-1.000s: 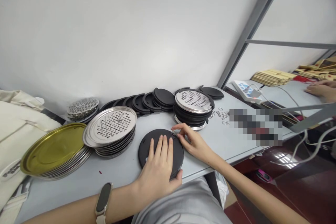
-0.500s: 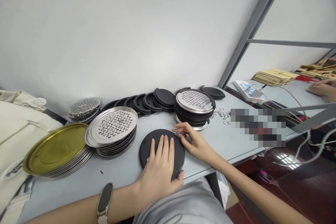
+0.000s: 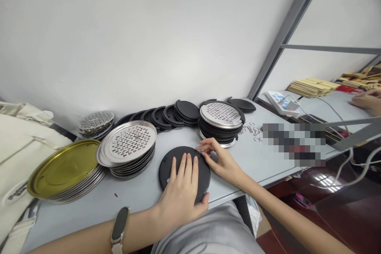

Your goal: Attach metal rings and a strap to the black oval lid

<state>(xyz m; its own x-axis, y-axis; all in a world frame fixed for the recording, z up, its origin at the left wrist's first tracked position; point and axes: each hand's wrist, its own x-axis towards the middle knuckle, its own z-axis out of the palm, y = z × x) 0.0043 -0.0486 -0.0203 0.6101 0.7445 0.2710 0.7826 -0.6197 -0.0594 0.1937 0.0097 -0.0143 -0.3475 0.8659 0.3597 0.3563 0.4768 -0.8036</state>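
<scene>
A round black disc [image 3: 170,165] lies on the table in front of me. My left hand [image 3: 181,190] rests flat across it, fingers stretched and thumb by its near edge. At the disc's upper right rim, the thumb and index finger of my right hand [image 3: 218,158] pinch a small metal ring [image 3: 197,151], mostly covered by the fingertips. Just behind my right hand stands a pile of black rings topped by a perforated metal disc [image 3: 222,114]. Small loose metal rings [image 3: 255,131] are scattered to the right of that pile.
Stacked perforated metal plates [image 3: 131,143] and gold-topped plates [image 3: 64,166] stand at left, beside a cream bag [image 3: 20,139]. Black parts [image 3: 162,117] line the wall. A metal frame post [image 3: 276,55] rises at right; beyond it are a power strip [image 3: 282,103] and another person's hand [image 3: 367,101].
Both hands keep nearly the same pose on the disc. The right fingertips have shifted very slightly at the rim, and the whole view has drifted a little.
</scene>
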